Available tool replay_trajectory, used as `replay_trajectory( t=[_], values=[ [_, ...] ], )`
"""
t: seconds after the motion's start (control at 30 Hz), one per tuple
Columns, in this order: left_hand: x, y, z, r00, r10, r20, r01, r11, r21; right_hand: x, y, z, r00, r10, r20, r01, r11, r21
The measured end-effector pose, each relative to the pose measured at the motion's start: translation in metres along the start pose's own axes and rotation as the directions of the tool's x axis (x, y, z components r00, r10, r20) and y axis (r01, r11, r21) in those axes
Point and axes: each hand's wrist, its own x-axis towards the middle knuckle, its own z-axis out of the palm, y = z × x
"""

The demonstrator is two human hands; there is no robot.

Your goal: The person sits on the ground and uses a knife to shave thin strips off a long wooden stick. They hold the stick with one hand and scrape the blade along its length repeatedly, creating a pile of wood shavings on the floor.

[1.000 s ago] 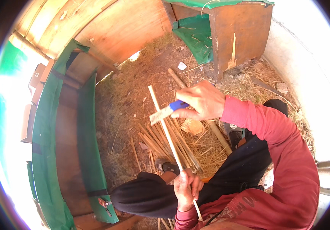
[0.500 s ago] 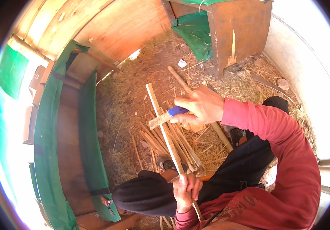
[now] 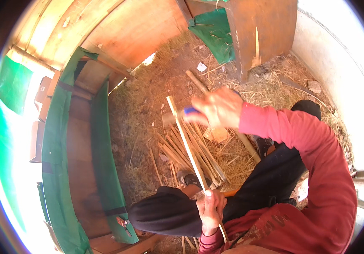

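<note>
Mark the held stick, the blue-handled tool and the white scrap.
Stick (image 3: pixel 188 146), head view: middle of its length.
Blue-handled tool (image 3: pixel 190 110), head view: its handle.
White scrap (image 3: pixel 201 67), head view: its middle.

Glare bleaches both sides, the right fingers (image 3: pixel 199 103) are blurred, 4 corners black.

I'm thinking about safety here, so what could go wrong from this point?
The left hand grips the wooden strip on the near side of the blue-handled knife, so a slip along it might cut that hand. If the right hand lost its grip, the knife could drop near the shoe. The strip's lower end lies close to the red sweatshirt, so a jerk might jab the wearer.
</note>
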Motion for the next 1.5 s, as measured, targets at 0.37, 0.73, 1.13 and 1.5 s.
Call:
replay_trajectory(
  t=[0.37, 0.73, 1.13, 1.5],
  values=[
    [0.002, 0.011, 0.004, 0.998, 0.062, 0.025, -0.063, 0.997, 0.043, 0.021, 0.032, -0.020, 0.976, 0.167, -0.138, -0.155, 0.983, 0.095],
    [0.006, 0.005, 0.002, 0.984, 0.171, -0.049, -0.162, 0.976, 0.147, -0.010, -0.005, -0.007, 0.986, -0.167, -0.021, 0.168, 0.959, 0.227],
    [0.003, 0.007, 0.001, 0.976, 0.213, -0.034, -0.206, 0.967, 0.149, -0.014, -0.005, 0.005, 0.964, -0.232, -0.128, 0.254, 0.947, 0.197],
    [-0.014, 0.012, 0.010, 0.990, 0.140, 0.026, -0.143, 0.962, 0.232, 0.042, 0.098, -0.013, 0.895, 0.277, -0.349, -0.375, 0.891, -0.256]
  ],
)
